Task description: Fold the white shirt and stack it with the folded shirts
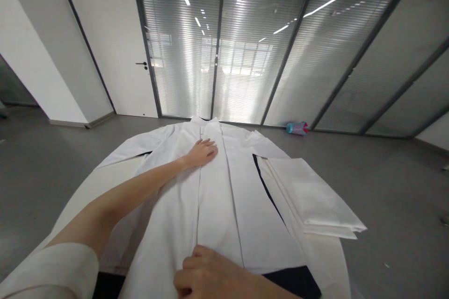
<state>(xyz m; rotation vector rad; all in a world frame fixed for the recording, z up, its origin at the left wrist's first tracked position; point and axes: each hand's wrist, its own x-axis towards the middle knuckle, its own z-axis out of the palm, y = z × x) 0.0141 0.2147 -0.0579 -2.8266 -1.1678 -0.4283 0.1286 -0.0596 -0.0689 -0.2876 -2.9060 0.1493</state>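
Head view: our left hand [199, 154] lies open and our right hand [206, 273] curls, grip unclear, on a white cotton coat [217, 205] spread over the worktop [336, 261]; soft, light and limp, it seems best taken by the collar [205, 121].

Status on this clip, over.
Left hand flat on white coat. right hand on its lower front, fingers bent. Folded white cloth at the coat's right side.
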